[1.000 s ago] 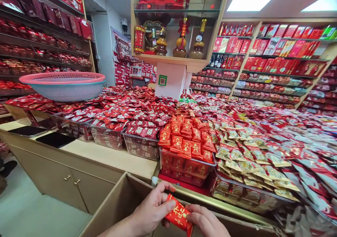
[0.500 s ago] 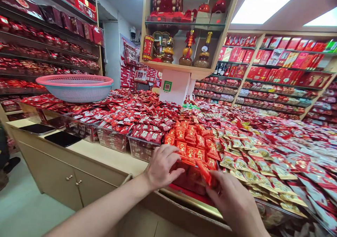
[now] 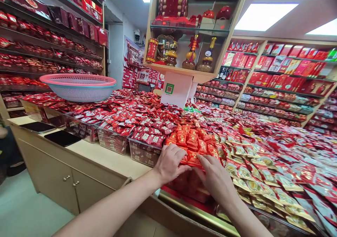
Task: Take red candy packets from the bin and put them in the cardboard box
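Orange-red packets with gold characters (image 3: 192, 138) are heaped in a clear bin at the front of the display. At the heap's front edge, my left hand (image 3: 171, 162) has its fingers and thumb closed around the left end of a packet. My right hand (image 3: 216, 175) pinches the right side of a packet (image 3: 194, 158) between thumb and fingers, close beside my left hand. Dark red packets (image 3: 149, 136) fill the bin to the left. Gold and red packets (image 3: 254, 184) are piled to the right.
Pink and blue plastic baskets (image 3: 79, 89) rest on the packets at the left. Two dark flat devices (image 3: 62, 138) lie on the counter ledge (image 3: 110, 159). A cardboard box edge (image 3: 189, 214) is below my hands. A shelf unit (image 3: 181, 68) stands behind, and part of a person shows far left.
My right hand has moved left and up, bringing its packet from the bin's right front onto the front of the heap. My left hand has closed at the packets; the view has shifted slightly.
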Demonstrator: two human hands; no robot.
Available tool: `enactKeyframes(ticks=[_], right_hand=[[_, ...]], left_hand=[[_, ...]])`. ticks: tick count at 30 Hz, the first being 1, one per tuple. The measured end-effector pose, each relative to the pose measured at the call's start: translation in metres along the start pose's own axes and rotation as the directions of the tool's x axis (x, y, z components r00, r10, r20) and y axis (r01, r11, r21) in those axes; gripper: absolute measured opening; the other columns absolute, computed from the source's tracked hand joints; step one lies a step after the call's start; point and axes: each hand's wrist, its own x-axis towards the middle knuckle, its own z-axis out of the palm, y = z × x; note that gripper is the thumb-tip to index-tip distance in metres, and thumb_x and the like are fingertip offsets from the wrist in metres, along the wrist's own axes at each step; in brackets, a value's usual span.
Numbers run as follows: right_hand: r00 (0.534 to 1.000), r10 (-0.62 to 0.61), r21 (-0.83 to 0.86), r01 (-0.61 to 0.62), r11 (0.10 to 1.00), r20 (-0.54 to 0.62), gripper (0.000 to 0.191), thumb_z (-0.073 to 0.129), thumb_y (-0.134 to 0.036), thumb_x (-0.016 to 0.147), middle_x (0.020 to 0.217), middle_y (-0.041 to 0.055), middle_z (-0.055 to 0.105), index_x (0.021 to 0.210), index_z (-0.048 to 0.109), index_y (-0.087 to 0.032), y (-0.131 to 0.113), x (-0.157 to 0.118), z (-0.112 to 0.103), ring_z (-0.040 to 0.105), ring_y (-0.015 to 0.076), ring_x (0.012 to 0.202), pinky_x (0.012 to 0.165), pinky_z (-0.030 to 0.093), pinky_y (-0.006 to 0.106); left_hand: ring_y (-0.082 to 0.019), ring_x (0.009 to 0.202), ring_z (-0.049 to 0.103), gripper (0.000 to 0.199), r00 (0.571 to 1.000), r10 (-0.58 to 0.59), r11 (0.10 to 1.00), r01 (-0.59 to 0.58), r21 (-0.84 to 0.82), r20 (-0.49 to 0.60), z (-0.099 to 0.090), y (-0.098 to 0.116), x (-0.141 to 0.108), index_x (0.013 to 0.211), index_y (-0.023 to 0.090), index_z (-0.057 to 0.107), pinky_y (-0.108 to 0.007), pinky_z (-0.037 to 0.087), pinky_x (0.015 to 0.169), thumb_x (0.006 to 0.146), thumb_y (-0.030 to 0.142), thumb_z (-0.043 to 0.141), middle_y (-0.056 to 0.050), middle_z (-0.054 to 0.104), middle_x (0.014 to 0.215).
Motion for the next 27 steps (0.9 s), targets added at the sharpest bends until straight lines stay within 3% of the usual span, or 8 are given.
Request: enactKeyframes(ticks=[4,10,15,18,22,25,27], right_hand=[[0.999,-0.025,0.116,0.021,0.993,0.032,0.04,0.05,-0.033,0.08,0.104,0.0136,0.058,0.113,0.051,-0.01,0.006,-0.002,0.0,0.054,0.0242,0.094,0.079,0.047,0.036],[0.99,0.032,0.128,-0.05,0.99,0.14,0.034,0.043,-0.025,0.084,0.104,0.0122,0.06,0.113,0.052,-0.011,0.004,0.003,-0.004,0.055,0.0238,0.094,0.081,0.045,0.035],[0.99,0.039,0.142,-0.058,0.988,0.135,0.035,0.046,-0.025,0.083,0.105,0.0125,0.059,0.114,0.051,-0.011,0.006,0.009,-0.003,0.054,0.0236,0.096,0.084,0.043,0.034],[0.995,0.028,0.173,-0.044,0.984,0.094,0.032,0.044,-0.025,0.083,0.106,0.0127,0.057,0.112,0.051,-0.012,0.006,0.005,-0.01,0.053,0.0239,0.096,0.082,0.044,0.035],[0.999,-0.042,0.343,0.037,0.939,0.007,0.021,0.039,-0.025,0.085,0.095,0.0098,0.057,0.098,0.054,-0.017,0.0,-0.024,-0.022,0.054,0.0192,0.085,0.073,0.046,0.031],[0.984,-0.176,0.527,0.127,0.84,0.043,0.016,0.039,-0.023,0.085,0.078,0.005,0.057,0.085,0.055,-0.02,-0.013,-0.068,-0.014,0.055,0.0139,0.072,0.062,0.045,0.024],[0.973,-0.207,0.609,0.103,0.786,0.103,0.019,0.041,-0.026,0.085,0.068,0.0017,0.057,0.075,0.056,-0.02,-0.023,-0.099,-0.001,0.054,0.0115,0.063,0.057,0.045,0.022]], left_hand=[[-0.02,0.089,0.046,0.035,1.0,0.006,1.0,-0.006,-0.003,0.012,-0.001,0.001,0.002,0.097,0.019,0.054,-0.034,0.031,0.076,0.076,0.047,0.051,-0.003,0.06,0.094],[-0.019,0.089,0.046,0.023,0.999,0.01,1.0,-0.009,-0.011,0.035,-0.003,0.001,0.006,0.091,0.024,0.06,-0.033,0.031,0.075,0.078,0.04,0.053,-0.001,0.059,0.093],[-0.022,0.099,0.043,0.04,0.999,0.002,1.0,-0.001,-0.019,0.038,-0.003,0.004,0.005,0.112,0.023,0.051,-0.036,0.033,0.082,0.077,0.042,0.051,-0.006,0.052,0.111],[-0.024,0.104,0.041,0.042,0.995,0.041,0.999,-0.04,-0.011,0.086,-0.004,0.006,0.004,0.113,0.023,0.05,-0.038,0.033,0.086,0.077,0.044,0.049,-0.006,0.05,0.117],[-0.024,0.104,0.041,0.039,0.996,0.023,1.0,-0.024,0.017,0.085,-0.003,0.005,0.006,0.109,0.022,0.053,-0.039,0.033,0.087,0.078,0.043,0.048,-0.007,0.05,0.116],[-0.024,0.105,0.04,0.038,0.997,0.019,1.0,-0.021,0.019,0.073,-0.004,0.004,0.009,0.109,0.022,0.053,-0.039,0.033,0.087,0.077,0.042,0.049,-0.007,0.049,0.117],[-0.025,0.107,0.039,0.038,0.999,0.03,1.0,-0.03,0.005,0.042,-0.006,0.006,0.007,0.109,0.021,0.053,-0.04,0.033,0.088,0.076,0.041,0.05,-0.008,0.047,0.119]])
